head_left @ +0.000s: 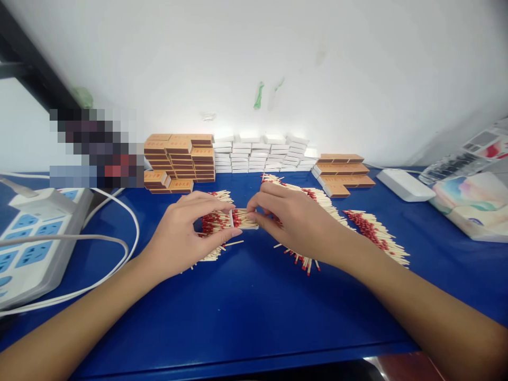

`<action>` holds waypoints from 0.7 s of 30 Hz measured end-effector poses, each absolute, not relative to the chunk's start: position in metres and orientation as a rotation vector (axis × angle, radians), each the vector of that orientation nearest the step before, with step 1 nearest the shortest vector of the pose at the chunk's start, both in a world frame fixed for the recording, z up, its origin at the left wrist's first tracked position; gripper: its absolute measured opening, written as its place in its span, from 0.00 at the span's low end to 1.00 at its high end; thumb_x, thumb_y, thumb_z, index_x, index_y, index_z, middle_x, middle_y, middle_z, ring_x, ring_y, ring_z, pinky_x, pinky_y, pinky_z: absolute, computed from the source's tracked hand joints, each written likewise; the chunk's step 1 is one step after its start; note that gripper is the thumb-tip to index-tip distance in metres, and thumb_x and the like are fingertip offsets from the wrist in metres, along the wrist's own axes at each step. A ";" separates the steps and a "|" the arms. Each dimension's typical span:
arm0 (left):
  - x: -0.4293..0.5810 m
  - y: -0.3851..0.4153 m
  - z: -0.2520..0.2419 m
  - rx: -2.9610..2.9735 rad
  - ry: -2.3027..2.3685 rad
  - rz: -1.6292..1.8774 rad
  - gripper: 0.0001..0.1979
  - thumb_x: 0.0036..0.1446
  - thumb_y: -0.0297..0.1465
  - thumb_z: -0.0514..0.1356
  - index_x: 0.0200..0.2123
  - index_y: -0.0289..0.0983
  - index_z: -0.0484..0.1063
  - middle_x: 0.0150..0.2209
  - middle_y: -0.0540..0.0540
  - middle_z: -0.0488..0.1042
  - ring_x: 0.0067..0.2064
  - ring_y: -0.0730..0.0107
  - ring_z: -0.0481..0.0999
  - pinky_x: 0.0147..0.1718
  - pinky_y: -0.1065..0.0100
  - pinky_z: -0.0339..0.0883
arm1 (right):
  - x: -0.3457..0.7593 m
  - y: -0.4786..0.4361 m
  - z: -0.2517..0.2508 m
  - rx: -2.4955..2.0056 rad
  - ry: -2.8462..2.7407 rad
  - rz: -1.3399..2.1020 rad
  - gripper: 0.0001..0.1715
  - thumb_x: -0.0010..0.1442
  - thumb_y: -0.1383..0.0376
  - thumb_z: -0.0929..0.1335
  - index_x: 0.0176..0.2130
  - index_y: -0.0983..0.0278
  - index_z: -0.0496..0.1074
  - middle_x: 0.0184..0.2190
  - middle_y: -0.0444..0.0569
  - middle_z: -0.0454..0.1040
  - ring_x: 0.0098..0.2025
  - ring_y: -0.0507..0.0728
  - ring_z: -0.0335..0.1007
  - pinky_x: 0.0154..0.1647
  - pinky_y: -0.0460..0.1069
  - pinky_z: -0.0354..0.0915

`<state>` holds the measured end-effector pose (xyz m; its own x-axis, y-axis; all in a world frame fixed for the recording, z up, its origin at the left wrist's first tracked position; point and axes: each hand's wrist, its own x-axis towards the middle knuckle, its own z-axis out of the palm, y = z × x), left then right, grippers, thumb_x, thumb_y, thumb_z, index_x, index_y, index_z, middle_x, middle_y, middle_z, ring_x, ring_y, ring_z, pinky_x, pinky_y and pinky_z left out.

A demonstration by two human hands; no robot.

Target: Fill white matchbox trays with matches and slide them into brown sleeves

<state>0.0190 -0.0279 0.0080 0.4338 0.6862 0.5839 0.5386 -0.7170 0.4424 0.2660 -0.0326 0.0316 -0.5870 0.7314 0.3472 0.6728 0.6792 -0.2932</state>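
While the left hand point(190, 227) pinches the left end of the match tray point(232, 218), the right hand point(291, 217) touches its right end; I can't tell if it grips. Pointing side to side, the tray is between the front and back edges of the surface point(246, 312).

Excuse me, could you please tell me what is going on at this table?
A person's left hand grips one end of a small white tray that holds red-tipped matches, while the right hand is at its other end. Loose matches lie in heaps on the blue table around the hands. Farther back, white boxes are stacked between two groups of orange matchboxes.
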 end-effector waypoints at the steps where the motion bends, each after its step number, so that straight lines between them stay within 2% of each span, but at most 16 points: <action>1: 0.019 -0.028 0.008 2.495 1.079 1.153 0.15 0.57 0.38 0.74 0.48 0.44 0.82 0.46 0.48 0.84 0.49 0.61 0.81 0.53 0.59 0.75 | 0.266 -0.033 0.032 -1.090 -2.451 0.182 0.07 0.73 0.67 0.65 0.44 0.63 0.74 0.40 0.49 0.72 0.35 0.54 0.65 0.36 0.50 0.56; 9: 0.019 -0.029 0.009 2.497 1.053 1.108 0.16 0.58 0.39 0.73 0.49 0.43 0.82 0.46 0.48 0.84 0.50 0.61 0.81 0.53 0.61 0.74 | 0.262 -0.031 0.027 -1.110 -2.408 0.140 0.08 0.73 0.64 0.67 0.40 0.64 0.74 0.35 0.47 0.71 0.33 0.54 0.62 0.34 0.50 0.54; 16: 0.020 -0.029 0.009 2.490 1.061 1.135 0.15 0.58 0.38 0.73 0.47 0.43 0.82 0.46 0.48 0.84 0.49 0.61 0.81 0.53 0.61 0.73 | 0.265 -0.032 0.032 -1.083 -2.424 0.181 0.10 0.73 0.61 0.67 0.42 0.64 0.75 0.36 0.47 0.71 0.34 0.53 0.64 0.34 0.50 0.55; 21: 0.020 -0.029 0.009 2.492 1.047 1.105 0.16 0.58 0.39 0.73 0.48 0.43 0.82 0.46 0.48 0.84 0.49 0.62 0.81 0.53 0.62 0.74 | 0.266 -0.032 0.032 -1.058 -2.433 0.187 0.07 0.72 0.63 0.68 0.42 0.64 0.75 0.36 0.47 0.71 0.33 0.53 0.63 0.34 0.49 0.55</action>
<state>0.0197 -0.0292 0.0089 0.4629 0.6875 0.5595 0.5214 -0.7216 0.4554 0.2661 -0.0316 0.0323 -0.5878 0.7187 0.3713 0.6536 0.6924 -0.3056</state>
